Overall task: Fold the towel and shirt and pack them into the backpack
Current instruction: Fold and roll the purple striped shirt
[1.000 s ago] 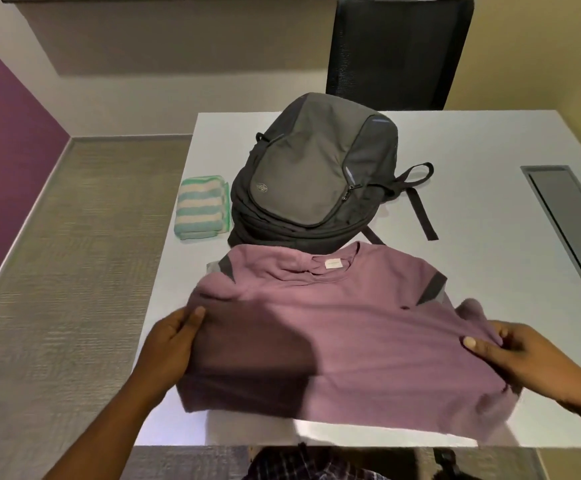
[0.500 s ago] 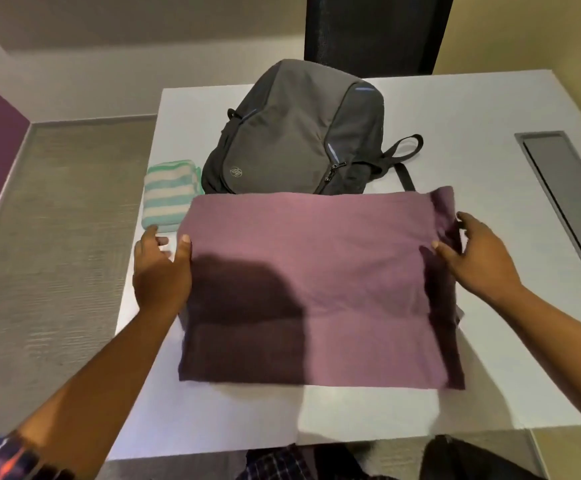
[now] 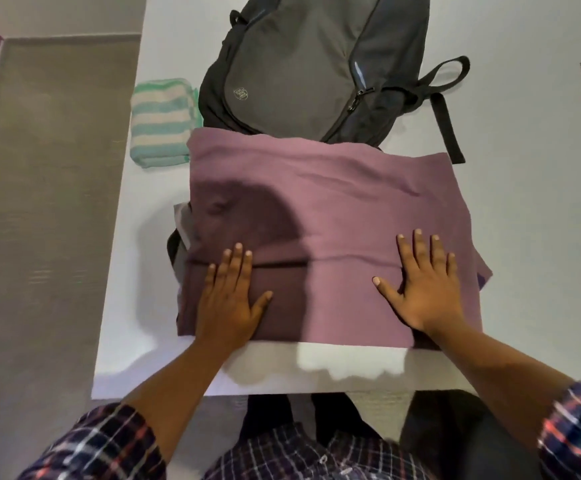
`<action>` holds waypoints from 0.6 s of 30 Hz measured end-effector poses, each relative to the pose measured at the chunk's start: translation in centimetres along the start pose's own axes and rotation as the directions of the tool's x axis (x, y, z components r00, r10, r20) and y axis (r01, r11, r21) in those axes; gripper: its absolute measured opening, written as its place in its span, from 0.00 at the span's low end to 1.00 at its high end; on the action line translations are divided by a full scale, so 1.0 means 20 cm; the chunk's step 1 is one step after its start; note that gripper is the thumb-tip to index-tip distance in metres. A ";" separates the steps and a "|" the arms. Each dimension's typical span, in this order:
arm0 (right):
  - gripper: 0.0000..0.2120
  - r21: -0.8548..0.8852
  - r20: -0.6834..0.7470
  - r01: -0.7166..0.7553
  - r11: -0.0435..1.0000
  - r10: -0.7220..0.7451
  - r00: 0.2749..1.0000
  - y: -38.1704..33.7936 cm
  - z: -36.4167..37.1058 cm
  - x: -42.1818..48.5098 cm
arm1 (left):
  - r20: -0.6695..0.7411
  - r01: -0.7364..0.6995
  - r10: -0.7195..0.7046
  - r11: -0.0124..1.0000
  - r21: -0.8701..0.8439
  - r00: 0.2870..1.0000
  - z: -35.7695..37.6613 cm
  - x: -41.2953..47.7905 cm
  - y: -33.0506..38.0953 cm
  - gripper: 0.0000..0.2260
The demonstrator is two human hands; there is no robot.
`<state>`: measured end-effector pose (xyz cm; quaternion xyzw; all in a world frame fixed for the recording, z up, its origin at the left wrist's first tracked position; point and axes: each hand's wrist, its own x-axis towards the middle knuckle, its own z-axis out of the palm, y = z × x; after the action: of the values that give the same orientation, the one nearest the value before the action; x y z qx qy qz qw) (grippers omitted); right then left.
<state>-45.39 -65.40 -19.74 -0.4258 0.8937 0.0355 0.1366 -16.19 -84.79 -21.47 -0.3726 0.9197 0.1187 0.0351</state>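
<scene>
Right at the near edge of the white table [image 3: 531, 244], you've got the mauve shirt [image 3: 351, 202] lying folded into a wide rectangle, with a bit of grey sleeve trim [image 3: 183, 220] poking out on its left side. Your left hand [image 3: 230, 303] lies flat on the near-left part, fingers straight and close together, thumb out. Your right hand [image 3: 427, 292] is flat on the near-right part, fingers spread, gripping nothing. The shirt's far edge laps over the bottom of the grey backpack [image 3: 303, 64], which lies front panel up. The folded green-and-white striped towel [image 3: 161, 123] sits just left of the backpack, near the shirt's far-left corner.
</scene>
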 end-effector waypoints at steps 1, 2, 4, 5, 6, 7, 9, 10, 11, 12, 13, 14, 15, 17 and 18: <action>0.42 0.000 0.001 0.002 1.000 -0.002 1.000 -0.01 0.02 -0.04 | 0.012 0.005 -0.005 1.000 0.007 1.000 0.00 -0.04 0.00 0.35; 0.41 0.006 0.000 0.001 1.000 -0.001 1.000 -0.02 0.04 -0.08 | 0.021 0.012 -0.012 1.000 0.008 1.000 0.00 -0.08 0.00 0.35; 0.42 0.014 0.004 0.005 1.000 -0.005 1.000 -0.04 0.06 -0.17 | 0.038 0.046 -0.046 0.999 -0.016 0.998 0.01 -0.20 0.00 0.35; 0.42 0.015 0.009 0.011 1.000 -0.011 1.000 -0.06 0.07 -0.22 | 0.050 0.069 -0.067 0.997 -0.032 0.997 0.02 -0.26 0.00 0.36; 0.43 0.012 0.018 0.017 1.000 -0.017 1.000 -0.07 0.08 -0.27 | 0.061 0.088 -0.086 0.995 -0.042 0.994 0.02 -0.33 0.00 0.36; 0.43 0.004 0.030 0.020 1.000 -0.020 0.999 -0.08 0.09 -0.32 | 0.073 0.100 -0.097 0.994 -0.045 0.993 0.02 -0.38 -0.01 0.36; 0.43 -0.017 0.053 0.021 1.000 -0.020 0.998 -0.10 0.11 -0.38 | 0.096 0.109 -0.105 0.993 -0.042 0.990 0.02 -0.45 -0.02 0.37; 0.43 -0.023 0.059 0.018 1.000 -0.017 0.998 -0.10 0.11 -0.39 | 0.105 0.111 -0.105 0.993 -0.045 0.989 0.02 -0.47 -0.03 0.37; 0.43 -0.028 0.063 0.015 1.000 -0.013 0.998 -0.10 0.11 -0.39 | 0.110 0.111 -0.105 0.992 -0.051 0.988 0.02 -0.47 -0.04 0.37; 0.43 -0.031 0.066 0.012 0.999 -0.010 0.998 -0.10 0.10 -0.39 | 0.115 0.114 -0.106 0.992 -0.059 0.988 0.01 -0.47 -0.04 0.38; 0.43 -0.034 0.070 0.012 0.999 -0.010 0.998 -0.10 0.10 -0.39 | 0.119 0.116 -0.108 0.991 -0.064 0.987 0.00 -0.47 -0.04 0.38; 0.43 -0.036 0.073 0.013 0.999 -0.010 0.997 -0.10 0.10 -0.39 | 0.121 0.121 -0.112 0.990 -0.070 0.986 0.00 -0.47 -0.04 0.38; 0.43 -0.038 0.077 0.013 0.999 -0.010 0.997 -0.11 0.09 -0.39 | 0.119 0.127 -0.117 0.989 -0.078 0.986 -0.01 -0.47 -0.04 0.38; 0.43 -0.037 0.083 0.013 0.999 -0.010 0.997 -0.11 0.09 -0.39 | 0.110 0.147 -0.136 0.984 -0.099 0.985 -0.02 -0.47 -0.04 0.38; 0.43 -0.038 0.089 0.013 0.999 -0.009 0.996 -0.11 0.09 -0.39 | 0.104 0.161 -0.149 0.981 -0.111 0.983 -0.02 -0.47 -0.04 0.38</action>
<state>-38.70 -60.69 -19.19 -0.4313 0.8836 0.0707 0.1680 -8.83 -79.09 -19.72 -0.4385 0.8765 0.1877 0.0657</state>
